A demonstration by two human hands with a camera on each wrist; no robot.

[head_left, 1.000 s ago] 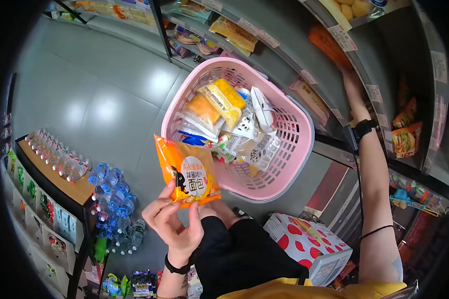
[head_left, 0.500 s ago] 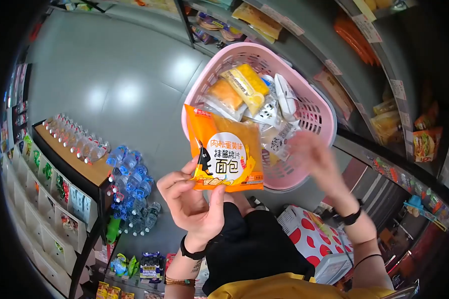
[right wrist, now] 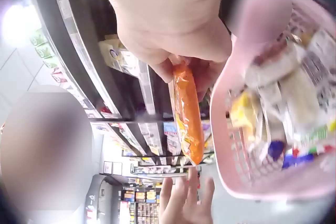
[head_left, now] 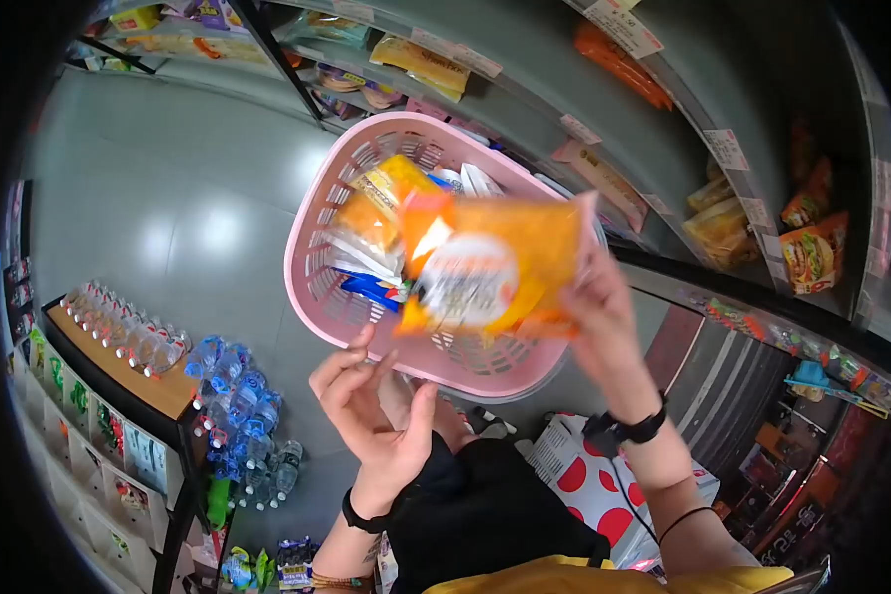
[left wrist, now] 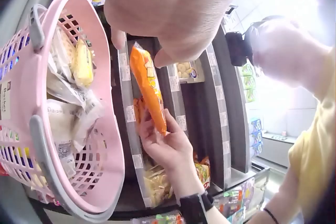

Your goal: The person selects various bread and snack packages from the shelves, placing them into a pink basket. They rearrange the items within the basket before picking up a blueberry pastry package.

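Observation:
My right hand (head_left: 609,327) pinches an orange packet of bread (head_left: 525,262) by its right end, over the basket. The packet is blurred in the head view but shows a white round label; the right wrist view shows the packet (right wrist: 189,116) edge-on below the fingers. My left hand (head_left: 381,421), fingers loosely spread and holding nothing, is just left of and below the packet. Beneath is a pink plastic basket (head_left: 312,287) with several wrapped foods in it, among them a yellow packet (left wrist: 83,62). The packet hides part of the basket's contents.
Dark shelves (head_left: 525,74) with price tags run along the right, holding an orange packet (head_left: 619,64) and other bagged foods. At the left stand a wooden-topped stand (head_left: 158,386) with bottles and a group of water bottles (head_left: 233,406). A red-dotted box (head_left: 574,475) sits beside my legs.
My right hand has come back from the shelf without a packet and taken the bread packet. The left hand has let go of it. The packet has moved right, over the basket.

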